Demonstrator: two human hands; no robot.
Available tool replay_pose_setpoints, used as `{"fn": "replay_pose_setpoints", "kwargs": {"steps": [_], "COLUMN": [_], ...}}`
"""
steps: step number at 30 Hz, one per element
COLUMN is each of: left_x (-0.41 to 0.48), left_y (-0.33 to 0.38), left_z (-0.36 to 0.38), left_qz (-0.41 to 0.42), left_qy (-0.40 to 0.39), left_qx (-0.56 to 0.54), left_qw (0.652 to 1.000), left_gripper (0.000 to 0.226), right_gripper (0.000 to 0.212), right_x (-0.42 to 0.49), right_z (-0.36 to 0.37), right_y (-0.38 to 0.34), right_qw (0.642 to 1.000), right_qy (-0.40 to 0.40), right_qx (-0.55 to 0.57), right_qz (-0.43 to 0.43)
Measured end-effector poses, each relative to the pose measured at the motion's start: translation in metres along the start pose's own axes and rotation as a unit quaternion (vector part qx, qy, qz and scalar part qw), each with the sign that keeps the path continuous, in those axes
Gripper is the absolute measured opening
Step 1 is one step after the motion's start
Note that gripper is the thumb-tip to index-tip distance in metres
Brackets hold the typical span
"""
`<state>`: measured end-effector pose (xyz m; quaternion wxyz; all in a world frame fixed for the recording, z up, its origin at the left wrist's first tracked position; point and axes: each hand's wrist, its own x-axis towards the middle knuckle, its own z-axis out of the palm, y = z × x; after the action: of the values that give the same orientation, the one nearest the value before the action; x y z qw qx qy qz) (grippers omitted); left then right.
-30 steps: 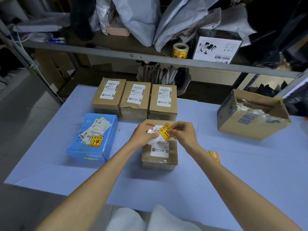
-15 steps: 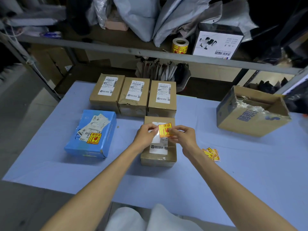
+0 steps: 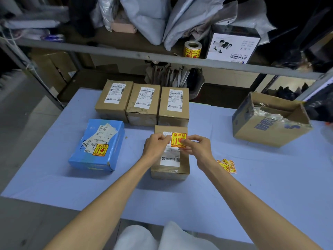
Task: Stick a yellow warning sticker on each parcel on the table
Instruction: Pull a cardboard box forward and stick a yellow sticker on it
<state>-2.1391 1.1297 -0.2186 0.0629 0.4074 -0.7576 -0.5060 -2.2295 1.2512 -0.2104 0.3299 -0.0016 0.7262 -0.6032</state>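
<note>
A small brown parcel (image 3: 183,165) lies in the middle of the blue table (image 3: 252,195). Over its white label sits a yellow warning sticker (image 3: 178,138). My left hand (image 3: 156,147) pinches the sticker's left edge and my right hand (image 3: 198,147) holds its right edge. I cannot tell whether the sticker is pressed flat. Three brown parcels (image 3: 114,100) (image 3: 143,103) (image 3: 173,106) stand in a row behind. A blue parcel (image 3: 98,147) at the left carries a yellow sticker (image 3: 100,150).
Loose yellow stickers (image 3: 227,165) lie right of my right wrist. An open cardboard box (image 3: 270,120) stands at the right. A metal shelf rail (image 3: 162,57) runs behind the table, with a sticker roll (image 3: 192,49) and grey bags on it.
The sticker has turned from tilted to square and come down over the parcel's label. Both hands have lowered with it.
</note>
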Motion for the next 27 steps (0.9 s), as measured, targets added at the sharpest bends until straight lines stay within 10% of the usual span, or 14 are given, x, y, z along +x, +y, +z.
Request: {"fn": "replay_pose_setpoints", "kwargs": {"steps": [27], "left_x": [-0.014], "left_y": [-0.021], "left_z": [0.014], "left_qz": [0.004], "left_qy": [-0.044], "left_qx": [0.135], "left_qw": [0.99], "left_gripper": [0.011], "right_gripper": [0.01], "right_x": [-0.002], "right_z": [-0.006], "right_y": [0.027], "right_qw": [0.971], "right_qy": [-0.012], "right_qx": [-0.236], "right_qz": [-0.027]}}
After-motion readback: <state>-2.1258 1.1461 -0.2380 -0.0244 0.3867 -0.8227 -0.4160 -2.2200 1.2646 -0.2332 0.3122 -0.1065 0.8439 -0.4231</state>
